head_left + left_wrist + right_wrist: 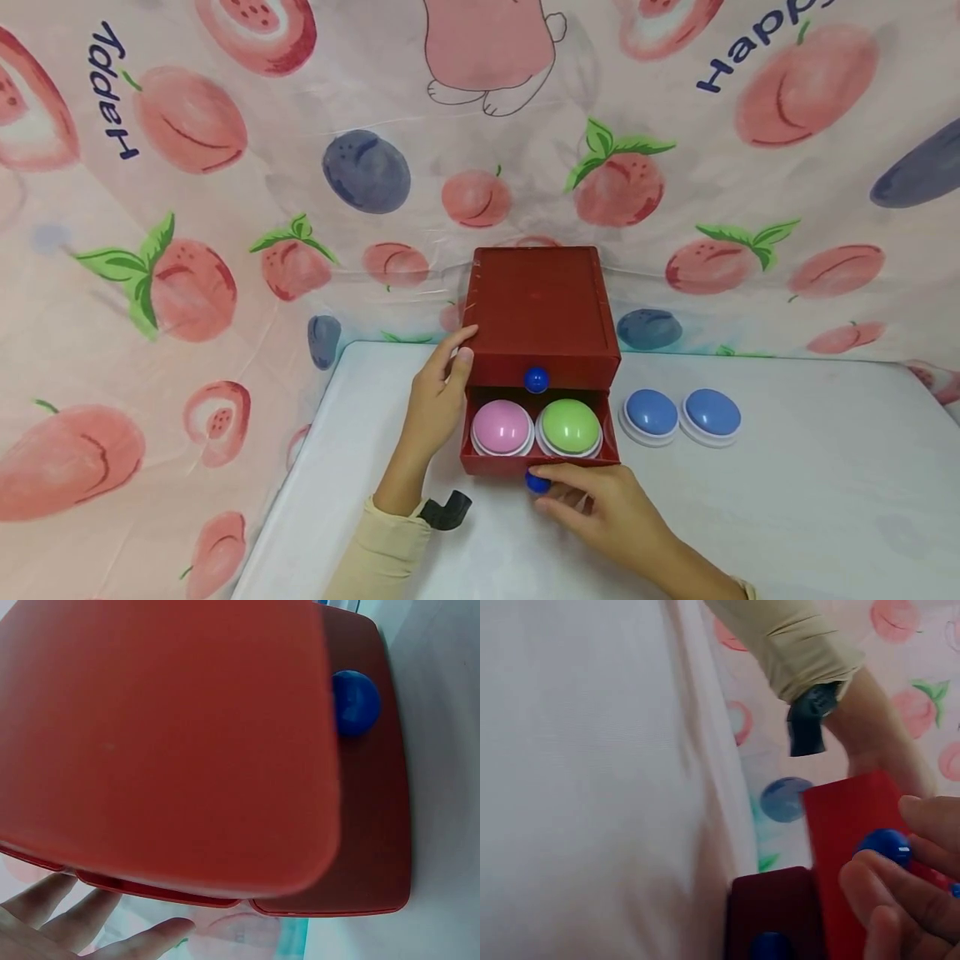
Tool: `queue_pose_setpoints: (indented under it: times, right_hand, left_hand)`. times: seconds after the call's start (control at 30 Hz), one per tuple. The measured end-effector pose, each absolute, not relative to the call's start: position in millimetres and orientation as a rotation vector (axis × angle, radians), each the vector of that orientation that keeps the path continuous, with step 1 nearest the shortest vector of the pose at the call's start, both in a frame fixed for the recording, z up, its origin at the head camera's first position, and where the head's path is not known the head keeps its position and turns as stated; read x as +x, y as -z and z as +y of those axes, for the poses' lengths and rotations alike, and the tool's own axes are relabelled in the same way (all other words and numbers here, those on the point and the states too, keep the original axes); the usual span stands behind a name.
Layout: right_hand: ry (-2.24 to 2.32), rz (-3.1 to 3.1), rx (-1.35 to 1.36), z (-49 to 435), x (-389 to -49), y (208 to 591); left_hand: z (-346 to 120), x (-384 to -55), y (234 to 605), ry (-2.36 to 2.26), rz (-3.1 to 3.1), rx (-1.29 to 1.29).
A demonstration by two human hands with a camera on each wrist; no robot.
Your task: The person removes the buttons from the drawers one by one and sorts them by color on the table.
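A red two-drawer box (536, 300) stands on the table, its lower drawer (495, 465) pulled out. Inside the drawer sit a pink dome button (501, 426) and a green dome button (571, 426), side by side on white bases. My right hand (611, 508) pinches the blue knob (886, 847) of that drawer between thumb and fingers. Against the box's left side rests my left hand (438, 396), fingers fairly straight; its fingers (82, 919) also show beside the red wall in the left wrist view. A second blue knob (536, 380) marks the upper drawer, which is closed.
Two blue dome buttons (652, 412) on white bases stand on the white table (810, 475), right of the box. Behind the table hangs a fruit-patterned cloth (525, 158). A black strap piece (446, 510) juts from my left wrist.
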State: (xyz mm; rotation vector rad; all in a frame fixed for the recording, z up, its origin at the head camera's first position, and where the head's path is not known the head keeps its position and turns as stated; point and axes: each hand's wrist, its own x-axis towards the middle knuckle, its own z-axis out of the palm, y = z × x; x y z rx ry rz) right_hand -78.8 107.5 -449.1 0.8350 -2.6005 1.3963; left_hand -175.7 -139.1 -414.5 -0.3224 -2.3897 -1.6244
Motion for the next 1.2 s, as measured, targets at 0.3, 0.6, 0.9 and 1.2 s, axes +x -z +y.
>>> queue_pose_setpoints:
  times: [0.3, 0.6, 0.9, 1.2]
  right_hand:
    - [-1.267, -2.300, 0.824, 121.2, -86.0, 419.5]
    - [-0.933, -2.568, 0.664, 141.0, -116.4, 401.0]
    - [-0.767, -2.794, 0.753, 141.3, -139.4, 407.1]
    - [-0.824, -2.992, 0.797, 144.3, -150.5, 406.4]
  left_hand:
    - [-140.6, -175.9, 417.3, 1.624, -2.378, -0.340]
    - [-139.4, -176.6, 416.2, 1.619, -2.371, -0.358]
    - [-142.7, -177.6, 418.9, 1.589, -2.393, -0.317]
    - [-140.4, -177.7, 417.1, 1.619, -2.377, -0.345]
